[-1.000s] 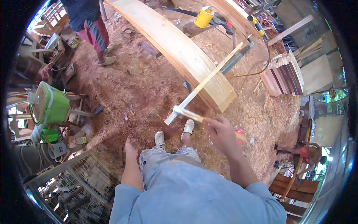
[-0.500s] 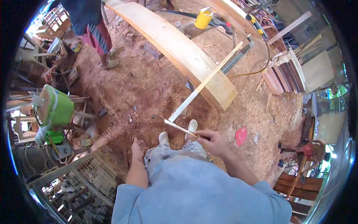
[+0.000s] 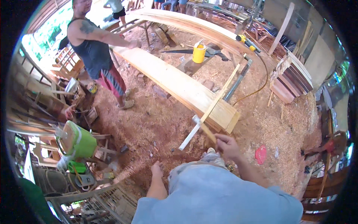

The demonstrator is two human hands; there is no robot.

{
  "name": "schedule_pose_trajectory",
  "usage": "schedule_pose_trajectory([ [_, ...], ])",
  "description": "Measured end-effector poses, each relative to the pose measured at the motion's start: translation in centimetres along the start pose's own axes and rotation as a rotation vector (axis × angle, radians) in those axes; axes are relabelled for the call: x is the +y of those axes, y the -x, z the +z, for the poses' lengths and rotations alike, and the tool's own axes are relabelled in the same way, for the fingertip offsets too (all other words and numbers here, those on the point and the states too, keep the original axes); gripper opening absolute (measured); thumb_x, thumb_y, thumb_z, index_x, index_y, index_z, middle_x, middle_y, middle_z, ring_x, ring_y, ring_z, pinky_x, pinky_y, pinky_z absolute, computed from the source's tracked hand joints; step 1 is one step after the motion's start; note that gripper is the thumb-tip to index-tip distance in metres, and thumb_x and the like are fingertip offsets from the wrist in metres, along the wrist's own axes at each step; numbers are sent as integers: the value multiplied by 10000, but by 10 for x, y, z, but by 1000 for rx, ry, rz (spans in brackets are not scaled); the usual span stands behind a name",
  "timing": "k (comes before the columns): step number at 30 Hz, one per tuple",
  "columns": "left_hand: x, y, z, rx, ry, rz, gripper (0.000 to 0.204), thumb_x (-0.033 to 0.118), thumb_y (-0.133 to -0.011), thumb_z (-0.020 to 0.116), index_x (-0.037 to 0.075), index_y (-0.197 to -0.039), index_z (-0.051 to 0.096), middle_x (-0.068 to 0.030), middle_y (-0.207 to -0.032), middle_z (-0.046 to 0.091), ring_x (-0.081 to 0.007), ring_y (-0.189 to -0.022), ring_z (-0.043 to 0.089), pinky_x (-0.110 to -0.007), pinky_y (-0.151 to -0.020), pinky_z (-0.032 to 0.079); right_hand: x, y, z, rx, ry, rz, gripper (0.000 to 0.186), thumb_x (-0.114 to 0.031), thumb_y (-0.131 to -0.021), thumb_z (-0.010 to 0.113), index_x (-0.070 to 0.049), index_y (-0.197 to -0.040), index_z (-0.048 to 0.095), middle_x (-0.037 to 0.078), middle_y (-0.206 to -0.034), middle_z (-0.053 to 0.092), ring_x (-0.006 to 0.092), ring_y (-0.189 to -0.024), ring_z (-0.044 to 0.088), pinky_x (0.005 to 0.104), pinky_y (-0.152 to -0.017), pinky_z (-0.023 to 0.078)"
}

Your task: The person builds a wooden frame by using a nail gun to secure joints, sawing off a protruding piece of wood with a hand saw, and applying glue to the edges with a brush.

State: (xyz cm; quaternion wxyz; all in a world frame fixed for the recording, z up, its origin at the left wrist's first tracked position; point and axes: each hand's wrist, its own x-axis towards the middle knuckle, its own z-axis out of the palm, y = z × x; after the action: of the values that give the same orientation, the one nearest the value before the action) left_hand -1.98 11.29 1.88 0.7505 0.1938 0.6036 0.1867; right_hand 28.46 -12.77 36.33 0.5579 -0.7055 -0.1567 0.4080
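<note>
My right hand (image 3: 228, 147) is closed around a slim wooden-handled tool with a pale tip (image 3: 208, 131); its exact kind is unclear. The tool's tip overlaps, in view, a long narrow wooden slat (image 3: 219, 98) lying across the near end of a wide plank (image 3: 179, 84). I cannot tell whether tool and slat touch. The slat's pale near end sticks out past the plank's edge. Low at my left side hangs my left hand (image 3: 157, 170), its fingers loosely bent and apart, with nothing visible in them.
Beyond the plank stands a yellow bucket (image 3: 199, 53). A person (image 3: 91, 48) at the far left reaches over the plank's far end. A green container (image 3: 80, 140) is at left, stacked boards (image 3: 291, 80) at right, and a power tool (image 3: 248, 43) with a cord farther back.
My view has tilted up and turned left, bringing the person's upper body into sight. My right hand has raised the wooden-handled tool toward the slat. My left hand's fingers look more bent.
</note>
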Motion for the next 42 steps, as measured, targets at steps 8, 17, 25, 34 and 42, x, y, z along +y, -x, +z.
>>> schedule_pose_trajectory([
  [8, -18, 20, 29, -15, -151, -60, 69, 130, -870, 567, 93, -815, 585, -35, -662, 550, -174, -495, 509, -304, -387, 308, -75, -68, -52, 70, 284, -137, 392, -169, -878, 646, 50, -1192, 566, 90, -973, 635, 140, -841, 603, 287, -744, 508],
  [17, -52, 15, 121, -36, -287, 157, 122, 209, -880, 568, 109, -927, 619, -61, -765, 589, -252, -690, 560, -401, -492, 399, -132, -199, -194, 222, -330, -274, 399, -189, -914, 652, -38, -1272, 562, 29, -832, 607, 101, -636, 562, 262, -560, 469],
  [25, -61, 113, 176, 91, -1160, 297, 166, 227, -839, 641, 71, -890, 662, -54, -729, 591, -238, -670, 571, -395, -514, 428, -124, -283, -284, 72, 370, -207, 356, -166, -922, 606, -17, -1246, 614, 47, -801, 638, 125, -679, 577, 290, -602, 465],
  [34, -141, 210, 165, 248, -214, -89, 217, 173, -842, 645, 63, -666, 581, -17, -620, 562, -137, -491, 522, -291, -423, 362, -268, -421, -281, 129, 1244, -837, 189, -154, -877, 546, -36, -952, 673, 200, -855, 680, 357, -833, 676, 461, -709, 508],
  [42, -214, 257, 198, 419, -437, 183, 183, 80, -769, 675, 70, -636, 550, -34, -609, 534, -147, -475, 504, -307, -416, 361, -316, -496, -224, 319, 1686, -955, 166, -159, -848, 581, -104, -923, 719, 87, -818, 711, 269, -760, 684, 521, -762, 458],
])
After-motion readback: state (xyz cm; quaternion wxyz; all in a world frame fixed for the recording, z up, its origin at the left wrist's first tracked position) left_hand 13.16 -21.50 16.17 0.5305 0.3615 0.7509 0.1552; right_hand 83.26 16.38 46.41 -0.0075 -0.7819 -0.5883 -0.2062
